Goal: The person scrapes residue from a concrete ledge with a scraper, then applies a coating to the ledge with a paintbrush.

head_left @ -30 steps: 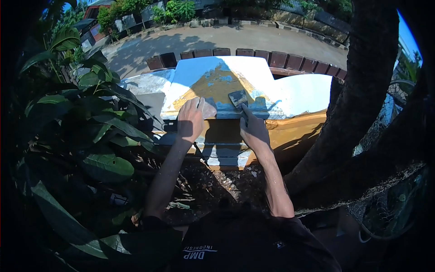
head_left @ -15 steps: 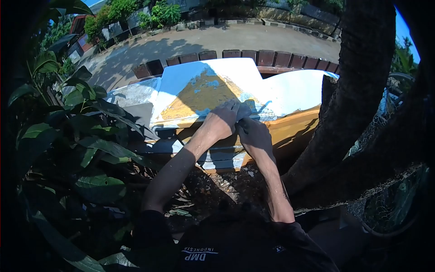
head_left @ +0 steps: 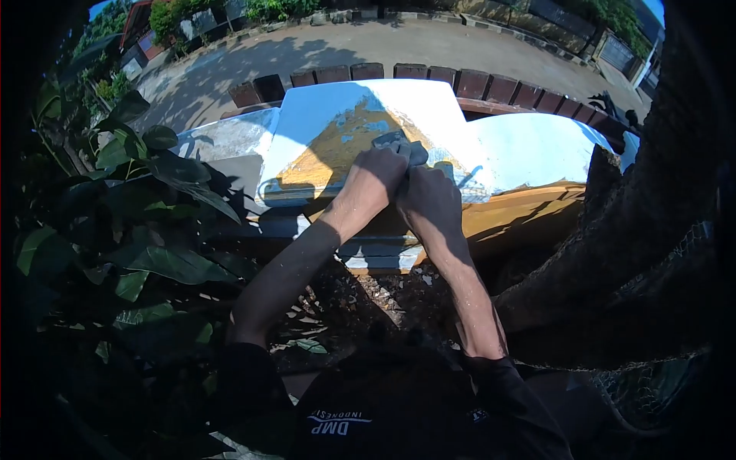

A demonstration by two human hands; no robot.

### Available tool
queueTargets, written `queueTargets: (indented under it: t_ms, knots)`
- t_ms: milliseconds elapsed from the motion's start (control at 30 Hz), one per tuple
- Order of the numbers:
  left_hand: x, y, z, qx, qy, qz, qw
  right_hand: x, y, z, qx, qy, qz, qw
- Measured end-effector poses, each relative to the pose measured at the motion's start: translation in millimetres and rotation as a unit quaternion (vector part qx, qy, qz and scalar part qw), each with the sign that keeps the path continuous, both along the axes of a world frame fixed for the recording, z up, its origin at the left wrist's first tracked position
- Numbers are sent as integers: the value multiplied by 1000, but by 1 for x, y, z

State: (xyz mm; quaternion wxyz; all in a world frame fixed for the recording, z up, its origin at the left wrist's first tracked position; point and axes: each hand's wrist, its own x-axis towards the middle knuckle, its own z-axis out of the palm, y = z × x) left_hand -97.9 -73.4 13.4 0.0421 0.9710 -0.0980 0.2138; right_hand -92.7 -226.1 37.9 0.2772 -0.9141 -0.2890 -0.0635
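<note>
My left hand point(head_left: 376, 176) is closed around a grey flat-bladed scraper point(head_left: 389, 139), its blade showing past the knuckles. Right beside it, my right hand point(head_left: 431, 198) is also closed, and a second grey flat piece point(head_left: 418, 153) sticks up between the two hands; its grip is hidden by my fingers. Both hands are over the lower part of a white-painted surface point(head_left: 418, 96). A rough yellow-brown patch point(head_left: 322, 153) with pale blue-grey smears covers its middle, partly in shadow.
Leafy plants point(head_left: 169, 261) crowd the left side. A thick tree trunk point(head_left: 652, 207) stands close on the right. A curved white section point(head_left: 529, 142) adjoins on the right, above a brown side point(head_left: 521, 218). Dark brown slats point(head_left: 468, 83) line the far side, with a road point(head_left: 322, 57) beyond.
Both hands, close together, have moved up and away over the patch. More of the grey blade shows above my left hand. The view has shifted slightly.
</note>
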Motion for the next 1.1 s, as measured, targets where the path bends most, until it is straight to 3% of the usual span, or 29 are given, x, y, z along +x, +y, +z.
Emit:
queueTargets:
  t_ms: [67, 100, 200, 367, 467, 633, 667, 800, 867, 967, 1067, 1100]
  knots:
    - [3, -2, -9, -2, -97, -3, 995, 0, 8, -4, -11, -17, -13, 1000]
    - [3, -4, 4, -28, -62, 22, 997, 8, 14, -5, -4, -39, -9, 999]
    - [21, 11, 33, 35, 113, 41, 992, 32, 26, 2, 0, -26, 27, 999]
    - [17, 13, -4, 28, -106, 30, 993, 8, 23, 8, -14, -36, 1, 999]
    - [14, 18, 32, 1, 13, 11, 1000, 29, 26, 20, 2, -4, 29, 1000]
    - [5, 18, 17, 33, -49, -9, 998, 14, 17, 20, 15, 40, 33, 999]
    - [14, 24, 17, 30, -36, 3, 999, 12, 18, 11, 10, -14, 36, 999]
    - [21, 38, 53, 25, 73, 15, 997, 41, 43, 29, 18, 39, 56, 997]
    - [26, 39, 58, 45, 78, 15, 996, 43, 42, 43, -3, 31, 58, 998]
    - [13, 40, 32, 35, -17, 17, 999, 26, 32, 32, -6, -12, 76, 997]
    - [16, 44, 50, -4, 48, 5, 999, 34, 38, 53, -26, 27, 67, 997]
    - [15, 49, 47, 9, -2, -39, 999, 38, 37, 55, -46, 41, 71, 996]
